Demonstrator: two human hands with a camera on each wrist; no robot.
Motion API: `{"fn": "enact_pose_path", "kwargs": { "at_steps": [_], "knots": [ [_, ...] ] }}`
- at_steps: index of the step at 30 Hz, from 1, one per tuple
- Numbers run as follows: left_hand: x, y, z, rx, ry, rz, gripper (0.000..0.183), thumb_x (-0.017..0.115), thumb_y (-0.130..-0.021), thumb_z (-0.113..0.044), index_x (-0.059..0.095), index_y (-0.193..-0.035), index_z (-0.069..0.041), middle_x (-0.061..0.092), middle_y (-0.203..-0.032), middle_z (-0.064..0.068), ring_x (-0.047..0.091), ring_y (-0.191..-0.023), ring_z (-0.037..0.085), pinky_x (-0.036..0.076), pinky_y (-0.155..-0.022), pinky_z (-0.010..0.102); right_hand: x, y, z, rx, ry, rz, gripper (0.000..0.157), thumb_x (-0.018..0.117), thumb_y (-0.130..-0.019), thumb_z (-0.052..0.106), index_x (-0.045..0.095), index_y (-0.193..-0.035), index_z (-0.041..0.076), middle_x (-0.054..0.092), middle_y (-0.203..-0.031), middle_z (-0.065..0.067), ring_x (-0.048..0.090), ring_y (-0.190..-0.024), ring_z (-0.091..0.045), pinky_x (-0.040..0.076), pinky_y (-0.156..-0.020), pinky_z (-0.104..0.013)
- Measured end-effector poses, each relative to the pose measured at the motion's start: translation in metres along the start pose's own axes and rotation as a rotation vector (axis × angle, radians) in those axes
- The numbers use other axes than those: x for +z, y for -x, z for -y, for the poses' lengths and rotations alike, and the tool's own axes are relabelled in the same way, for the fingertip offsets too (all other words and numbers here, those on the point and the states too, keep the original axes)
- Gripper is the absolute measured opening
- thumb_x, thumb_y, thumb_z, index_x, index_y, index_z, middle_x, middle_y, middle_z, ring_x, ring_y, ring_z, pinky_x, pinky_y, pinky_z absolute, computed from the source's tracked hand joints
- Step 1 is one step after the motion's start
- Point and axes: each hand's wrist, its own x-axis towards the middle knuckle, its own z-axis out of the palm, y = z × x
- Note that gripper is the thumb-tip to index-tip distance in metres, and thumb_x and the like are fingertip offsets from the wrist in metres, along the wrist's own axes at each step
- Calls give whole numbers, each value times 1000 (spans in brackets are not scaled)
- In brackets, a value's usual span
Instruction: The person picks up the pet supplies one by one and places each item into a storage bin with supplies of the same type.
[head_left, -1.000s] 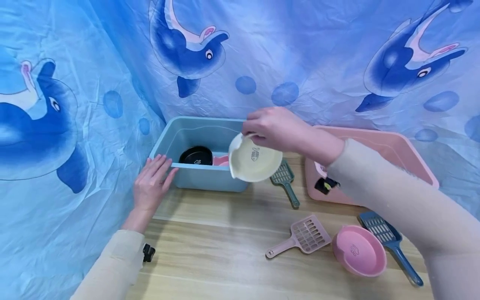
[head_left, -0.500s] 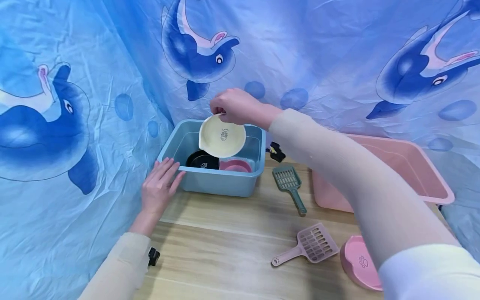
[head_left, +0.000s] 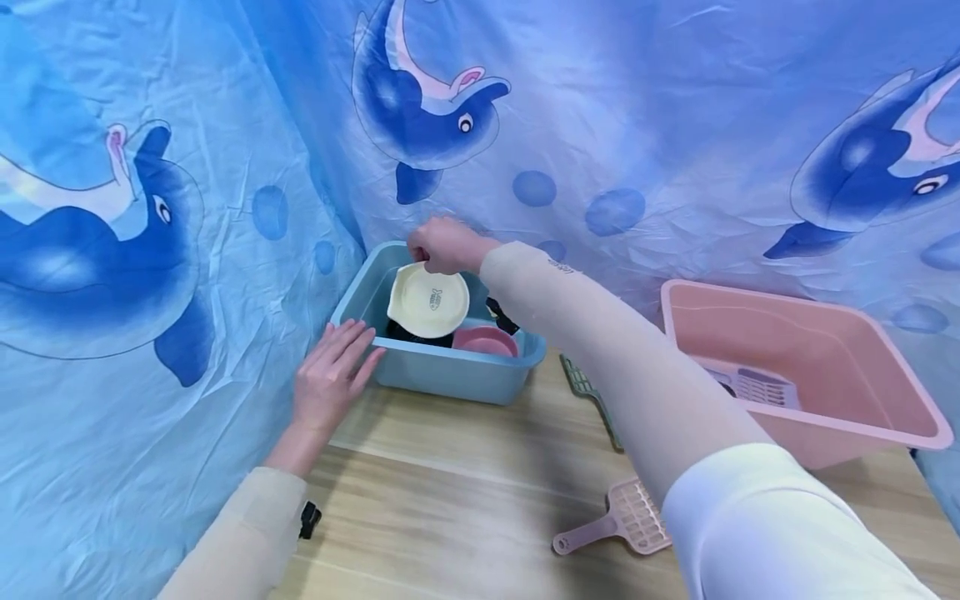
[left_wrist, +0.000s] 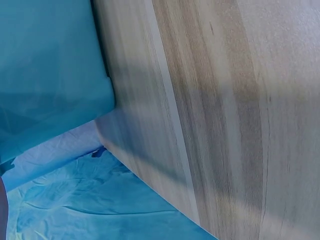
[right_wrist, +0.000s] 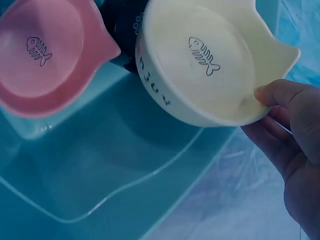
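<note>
My right hand pinches a cream cat-eared pet bowl by its rim, thumb inside and fingers underneath. The bowl has a fishbone print on its floor and is tilted within the blue bin, overlapping a black bowl. A pink cat-eared bowl, also with a fishbone, sits beside the black one in the bin. My left hand rests on the bin's near left rim with fingers extended. In the left wrist view only the bin's outer wall and the table show near that hand.
A pink bin stands at the right with a purple slotted scoop inside. On the wooden table lie a green litter scoop and a pink litter scoop, both partly behind my right arm. Dolphin-print curtain encloses the back and left.
My right hand has carried the cream bowl leftward from the blue bin's right front and down into the bin. My left hand has stayed on the rim. The head view has shifted.
</note>
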Motion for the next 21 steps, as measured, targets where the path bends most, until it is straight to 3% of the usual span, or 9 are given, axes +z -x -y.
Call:
{"fn": "enact_pose_path", "kwargs": {
  "at_steps": [10, 21],
  "knots": [
    [-1, 1, 0, -15, 1, 19, 36, 68, -107, -34, 80, -118, -1, 78, -117, 20, 75, -110, 43, 56, -102, 63, 31, -27, 2, 55, -67, 56, 18, 61, -99, -1, 75, -105, 9, 64, -93, -2, 53, -84, -19, 45, -77, -31],
    [-5, 0, 1, 16, 0, 25, 34, 71, -105, -29, 79, -119, 2, 78, -118, 22, 75, -111, 45, 56, -99, 67, 50, -45, 0, 129, -92, 55, 17, 62, -100, -2, 73, -100, 10, 62, -90, -3, 51, -81, -19, 43, -71, -30]
  ]
}}
